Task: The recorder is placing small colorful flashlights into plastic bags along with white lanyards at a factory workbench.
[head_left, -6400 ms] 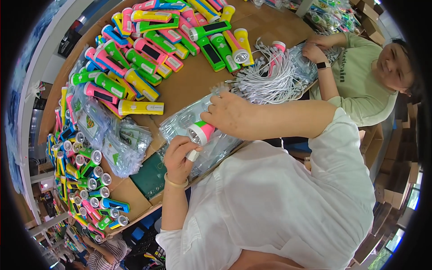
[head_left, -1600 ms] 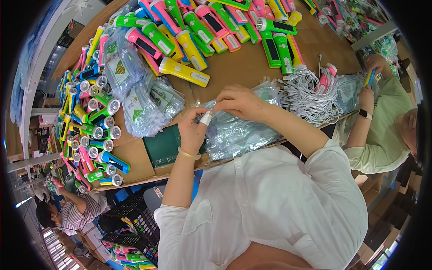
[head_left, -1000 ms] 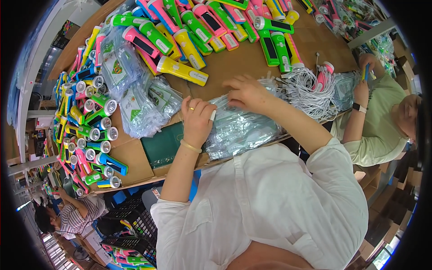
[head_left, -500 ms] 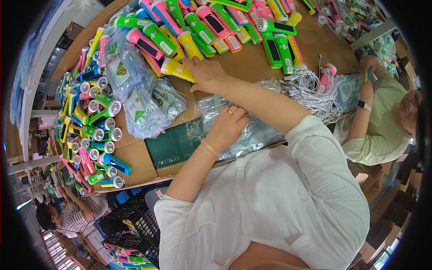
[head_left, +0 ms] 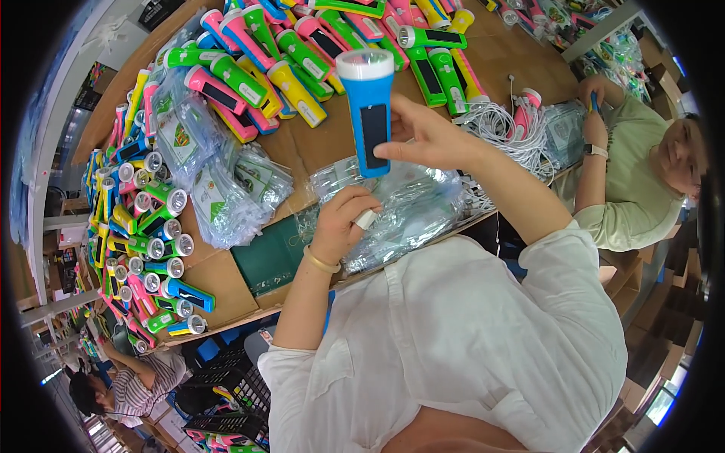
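My right hand point(head_left: 427, 136) grips a blue flashlight point(head_left: 373, 113) with a white head and a dark panel on its side. The flashlight stands upright in the air, head up, over the table. Between the fingers of my left hand point(head_left: 340, 226) is a small white piece point(head_left: 365, 219), too small to name exactly. Beneath both hands lie clear plastic bags point(head_left: 411, 219) near the table's front edge. To their left is a heap of printed clear bags point(head_left: 219, 192).
Flashlights in several colours are piled at the back point(head_left: 302, 57) and left point(head_left: 140, 249). Coiled white cables point(head_left: 502, 124) lie to the right. A co-worker point(head_left: 634, 158) sits at the right, another person point(head_left: 136, 377) at the lower left. Black crates point(head_left: 238, 385) stand below the table.
My right hand has lifted the flashlight from beside the pile, turning its blue panel side into view. My left hand has moved slightly left, and the white piece now shows in it. The view has shifted.
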Demonstrator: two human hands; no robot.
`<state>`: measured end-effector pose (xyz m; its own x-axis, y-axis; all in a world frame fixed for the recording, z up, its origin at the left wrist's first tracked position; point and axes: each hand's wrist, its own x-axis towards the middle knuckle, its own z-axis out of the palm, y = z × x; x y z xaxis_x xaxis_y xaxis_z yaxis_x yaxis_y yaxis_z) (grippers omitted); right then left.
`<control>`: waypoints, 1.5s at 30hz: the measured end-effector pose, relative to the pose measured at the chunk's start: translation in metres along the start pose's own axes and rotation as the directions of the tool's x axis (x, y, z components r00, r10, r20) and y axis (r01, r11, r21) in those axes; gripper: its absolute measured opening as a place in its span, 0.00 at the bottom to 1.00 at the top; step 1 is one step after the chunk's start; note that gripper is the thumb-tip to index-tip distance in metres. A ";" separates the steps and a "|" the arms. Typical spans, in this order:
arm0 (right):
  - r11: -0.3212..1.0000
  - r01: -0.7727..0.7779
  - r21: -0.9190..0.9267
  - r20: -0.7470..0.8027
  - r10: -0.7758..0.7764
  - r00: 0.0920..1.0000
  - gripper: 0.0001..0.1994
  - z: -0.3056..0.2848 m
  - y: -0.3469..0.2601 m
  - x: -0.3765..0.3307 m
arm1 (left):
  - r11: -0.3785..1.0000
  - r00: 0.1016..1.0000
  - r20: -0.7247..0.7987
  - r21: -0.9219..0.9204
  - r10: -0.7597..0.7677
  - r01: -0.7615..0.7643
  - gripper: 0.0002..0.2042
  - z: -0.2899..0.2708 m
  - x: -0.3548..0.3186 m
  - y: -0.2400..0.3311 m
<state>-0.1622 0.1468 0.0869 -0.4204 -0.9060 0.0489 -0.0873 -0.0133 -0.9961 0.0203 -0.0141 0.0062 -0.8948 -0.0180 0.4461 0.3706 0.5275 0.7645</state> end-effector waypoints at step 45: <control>0.650 -0.476 -0.593 -0.455 0.217 0.864 0.11 -0.188 0.039 -0.117 | 0.990 0.989 -0.093 0.065 -0.115 0.121 0.05 0.006 0.000 0.021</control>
<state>-0.2859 0.3322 0.0557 -0.7931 -0.5927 -0.1403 -0.3920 0.6731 -0.6271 0.0269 0.0019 0.0193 -0.9045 -0.1570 0.3965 0.2424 0.5756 0.7809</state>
